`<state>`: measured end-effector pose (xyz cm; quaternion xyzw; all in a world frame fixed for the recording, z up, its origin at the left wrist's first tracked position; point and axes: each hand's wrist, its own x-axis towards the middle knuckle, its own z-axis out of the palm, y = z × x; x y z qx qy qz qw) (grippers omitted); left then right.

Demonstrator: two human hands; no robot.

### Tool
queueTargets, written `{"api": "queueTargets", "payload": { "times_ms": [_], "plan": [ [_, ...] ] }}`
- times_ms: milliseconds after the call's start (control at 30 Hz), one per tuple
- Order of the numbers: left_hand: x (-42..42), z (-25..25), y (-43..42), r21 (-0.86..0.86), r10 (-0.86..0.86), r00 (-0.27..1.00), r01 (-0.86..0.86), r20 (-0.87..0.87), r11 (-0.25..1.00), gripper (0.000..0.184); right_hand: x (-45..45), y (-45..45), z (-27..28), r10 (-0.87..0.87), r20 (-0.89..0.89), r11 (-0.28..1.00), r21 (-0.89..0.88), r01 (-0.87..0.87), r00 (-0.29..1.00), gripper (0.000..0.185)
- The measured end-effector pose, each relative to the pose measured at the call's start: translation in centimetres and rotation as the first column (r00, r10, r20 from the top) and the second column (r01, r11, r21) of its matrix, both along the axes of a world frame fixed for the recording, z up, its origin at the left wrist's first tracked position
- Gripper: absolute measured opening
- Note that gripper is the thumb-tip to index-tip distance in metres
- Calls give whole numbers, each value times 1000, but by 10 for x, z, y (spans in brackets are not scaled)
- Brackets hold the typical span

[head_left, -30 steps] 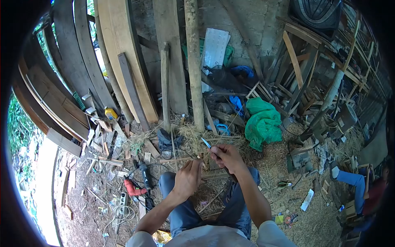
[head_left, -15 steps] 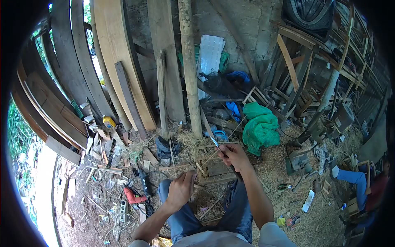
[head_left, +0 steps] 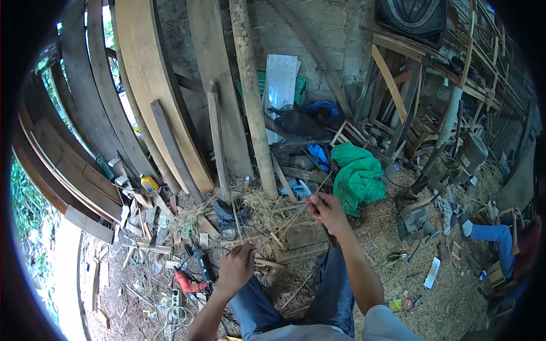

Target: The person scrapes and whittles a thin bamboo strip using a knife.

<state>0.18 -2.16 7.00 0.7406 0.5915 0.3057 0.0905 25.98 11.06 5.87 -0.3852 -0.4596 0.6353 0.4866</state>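
Observation:
My right hand is closed around what looks like a knife. Its narrow pale blade points up and away from me, and a dark end shows below my palm. Over my left knee, my left hand has its fingers curled together. Whatever they may pinch is hidden or too thin to make out. The two hands are apart, both above my trouser legs. Beyond them lie straw and wood scraps.
A red power drill and a power strip lie on the left. Boards and a post stand ahead. A green bag and a vise are on the right. Another person's leg shows far right.
The view has shifted slightly. My right hand has turned the blade, which looks shorter and more upright now. My left hand has moved a little left and down.

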Motion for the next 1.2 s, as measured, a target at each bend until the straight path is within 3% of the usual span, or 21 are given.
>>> {"api": "queueTargets", "payload": {
  "times_ms": [33,100,133,200,300,467,533,600,700,1200],
  "plan": [
    [6,1,5,1,5,1000,-5,-4,1000,5,-6,-3,-1,63,-26,998,-16,-64,998,24],
    [17,-1,17,50,-48,972,37,232,998,5,-17,-12,0,83,-25,996,-8,-83,996,24],
    [21,-4,22,44,-45,972,35,229,998,5,-22,-17,0,99,-17,995,-3,-99,995,23],
    [29,-7,33,-84,-30,906,72,422,994,9,-29,-22,-5,87,13,996,4,-87,996,23],
    [40,-3,41,-105,-44,885,104,464,989,11,-38,-32,-5,182,171,976,89,-199,968,23],
    [43,2,44,-180,-32,828,159,559,971,13,-36,-31,8,238,139,964,83,-251,961,23],
    [45,5,45,-246,-46,775,256,631,935,15,-31,-30,15,254,146,958,98,-270,956,24],
    [50,8,40,-222,-65,795,245,603,944,14,-27,-31,19,227,-10,974,-5,-227,974,25],
    [53,6,34,-208,-80,786,258,613,944,13,-17,-22,11,194,-104,980,-13,-197,975,25],
    [42,-1,34,-256,-102,720,371,687,893,13,-4,-1,14,135,-140,988,-60,-144,981,26]
  ]
}}
